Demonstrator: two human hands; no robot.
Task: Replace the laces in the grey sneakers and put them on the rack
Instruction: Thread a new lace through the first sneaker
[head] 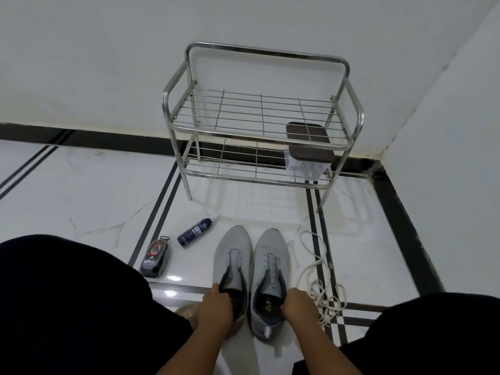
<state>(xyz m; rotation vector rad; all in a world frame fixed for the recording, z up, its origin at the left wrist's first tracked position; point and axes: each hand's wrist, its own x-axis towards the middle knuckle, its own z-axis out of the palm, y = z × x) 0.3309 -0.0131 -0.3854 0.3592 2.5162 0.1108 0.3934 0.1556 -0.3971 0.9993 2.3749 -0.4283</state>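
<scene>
Both hands grip the sneakers on the floor: left hand the left sneaker, right hand the right sneaker. Eyelets look empty; racking now would skip lacing. Loose laces beside them could snag.

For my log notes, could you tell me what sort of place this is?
Probably a home entryway or room corner: a metal shoe rack stands against white walls on a glossy tiled floor, and both hands hold grey sneakers beside loose white laces.
</scene>
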